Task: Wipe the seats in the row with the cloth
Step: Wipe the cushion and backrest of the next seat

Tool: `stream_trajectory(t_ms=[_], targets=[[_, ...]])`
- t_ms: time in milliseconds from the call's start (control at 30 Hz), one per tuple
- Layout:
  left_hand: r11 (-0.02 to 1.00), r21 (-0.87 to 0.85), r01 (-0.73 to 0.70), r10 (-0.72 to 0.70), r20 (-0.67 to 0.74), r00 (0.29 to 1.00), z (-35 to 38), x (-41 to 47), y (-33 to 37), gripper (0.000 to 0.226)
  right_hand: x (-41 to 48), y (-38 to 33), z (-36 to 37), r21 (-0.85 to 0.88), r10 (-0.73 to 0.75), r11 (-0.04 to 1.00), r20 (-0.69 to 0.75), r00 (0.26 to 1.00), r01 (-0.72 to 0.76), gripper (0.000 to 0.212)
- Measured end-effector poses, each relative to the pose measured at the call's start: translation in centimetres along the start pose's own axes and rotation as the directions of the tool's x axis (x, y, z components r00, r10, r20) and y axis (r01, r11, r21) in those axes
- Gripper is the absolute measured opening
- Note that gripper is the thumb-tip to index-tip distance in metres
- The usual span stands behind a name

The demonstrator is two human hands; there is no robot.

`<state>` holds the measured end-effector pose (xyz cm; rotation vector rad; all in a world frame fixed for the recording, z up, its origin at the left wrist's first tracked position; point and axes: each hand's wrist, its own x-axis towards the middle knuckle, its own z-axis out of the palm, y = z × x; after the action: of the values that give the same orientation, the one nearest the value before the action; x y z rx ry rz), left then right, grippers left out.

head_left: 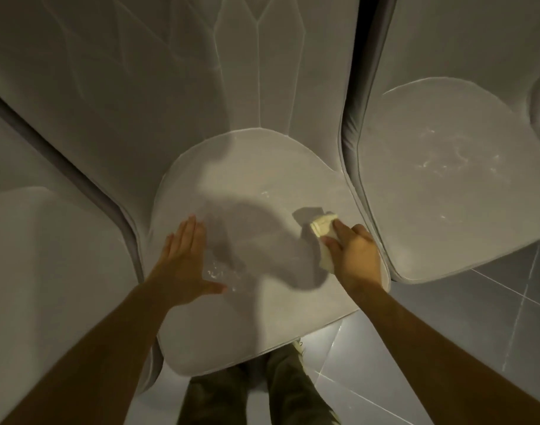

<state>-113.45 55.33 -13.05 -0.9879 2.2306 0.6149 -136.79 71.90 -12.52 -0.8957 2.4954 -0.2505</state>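
Seats point(431, 179) flank the middle seat point(256, 179); left hand point(182, 256) spread flat over it.

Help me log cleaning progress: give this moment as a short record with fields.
seat being wiped: middle seat
cloth: pale, folded cloth, near that seat's right edge
right hand: right hand presses the cloth onto the seat
left hand: left hand flat, fingers straight, over the seat's left side; contact unclear
neighbours: left seat; right seat, with shiny streaks
floor: grey tiles
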Motion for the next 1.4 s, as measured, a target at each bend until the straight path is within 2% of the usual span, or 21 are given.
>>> stream_trajectory(t_ms=[100,167,267,333,367,433,467,533,600,667,733,800,867,933,967,1067,1133,1200,1300,1400], targets=[[0.999,-0.047,0.025,-0.026,-0.017,1.0,0.4,2.5,0.3,0.135,3.1,-0.3,1.9,0.094,0.013,0.996,-0.101,0.995,-0.003,0.041],[0.994,-0.096,0.05,-0.053,-0.029,0.998,0.8,4.1,0.0,0.139,5.3,-0.6,3.2,0.067,0.034,0.997,-0.166,0.986,-0.023,0.041],[0.988,-0.136,0.076,-0.081,-0.034,0.996,1.6,5.4,-0.6,0.145,6.2,-2.3,5.3,0.131,0.143,0.984,-0.213,0.967,-0.117,0.036],[0.987,-0.144,0.066,-0.073,-0.046,0.996,2.2,5.7,-0.8,0.145,4.8,-4.2,7.6,0.218,0.063,0.976,-0.232,0.971,-0.011,0.03],[0.987,-0.149,0.061,-0.069,-0.048,0.996,2.4,5.8,-1.0,0.144,3.8,-5.1,9.0,0.201,-0.018,0.977,-0.231,0.973,0.066,0.027],[0.986,-0.16,0.052,-0.062,-0.055,0.997,2.4,5.8,-1.0,0.143,2.3,-6.2,10.9,0.247,-0.082,0.961,-0.184,0.979,0.127,0.021],[0.986,-0.164,0.039,-0.05,-0.061,0.997,2.3,5.7,-1.1,0.143,1.9,-6.1,11.4,0.226,-0.1,0.964,-0.166,0.981,0.136,0.024],[0.988,-0.157,-0.004,-0.007,-0.075,0.997,2.0,5.5,-1.4,0.146,1.7,-6.2,10.6,0.162,-0.247,0.948,-0.178,0.953,0.276,0.028],[0.991,-0.128,-0.042,0.029,-0.1,0.995,1.8,5.5,-2.1,0.141,3.5,-4.9,8.8,0.115,-0.25,0.949,-0.289,0.924,0.292,0.022],[0.993,-0.108,-0.038,0.024,-0.128,0.991,1.3,5.8,-2.9,0.139,6.7,-4.2,6.3,0.127,-0.183,0.961,-0.367,0.912,0.244,0.025],[0.994,-0.109,-0.012,-0.001,-0.125,0.992,0.8,6.3,-3.1,0.143,10.3,-3.8,4.5,0.151,-0.113,0.974,-0.322,0.94,0.169,0.034],[0.994,-0.106,0.007,-0.019,-0.116,0.993,0.9,6.7,-2.9,0.141,12.6,-4.3,4.1,0.152,-0.004,0.988,-0.24,0.971,0.041,0.032],[0.995,-0.101,0.024,-0.034,-0.102,0.994,1.0,6.9,-2.6,0.142,12.2,-5.9,5.5,0.089,-0.027,0.994,-0.295,0.955,0.056,0.031],[0.995,-0.096,0.031,-0.041,-0.104,0.994,1.1,6.9,-2.6,0.143,10.2,-7.6,7.5,0.142,-0.089,0.981,-0.288,0.953,0.135,0.026],[0.994,-0.099,0.035,-0.045,-0.104,0.994,1.0,6.9,-2.5,0.144,8.9,-8.0,8.5,0.167,-0.176,0.96,-0.267,0.948,0.225,0.024],[0.992,-0.122,0.021,-0.033,-0.095,0.995,0.7,6.7,-2.6,0.146,6.2,-8.6,10.1,0.026,-0.471,0.879,-0.116,0.875,0.477,0.035],[0.99,-0.139,0.001,-0.015,-0.1,0.995,0.7,6.7,-2.9,0.147,6.5,-8.2,9.2,0.045,-0.534,0.841,-0.081,0.841,0.539,0.036],[0.989,-0.146,-0.027,0.007,-0.131,0.991,0.9,7.0,-3.4,0.145,7.9,-7.5,7.1,0.038,-0.484,0.869,-0.149,0.863,0.494,0.039],[0.99,-0.134,-0.037,0.015,-0.159,0.987,1.1,7.6,-3.9,0.143,11.5,-5.3,3.7,0.022,-0.274,0.957,-0.274,0.922,0.291,0.044],[0.994,-0.102,-0.035,0.015,-0.188,0.982,1.4,8.2,-3.7,0.141,13.9,-4.4,3.1,-0.042,-0.108,0.994,-0.233,0.966,0.101,0.04]])
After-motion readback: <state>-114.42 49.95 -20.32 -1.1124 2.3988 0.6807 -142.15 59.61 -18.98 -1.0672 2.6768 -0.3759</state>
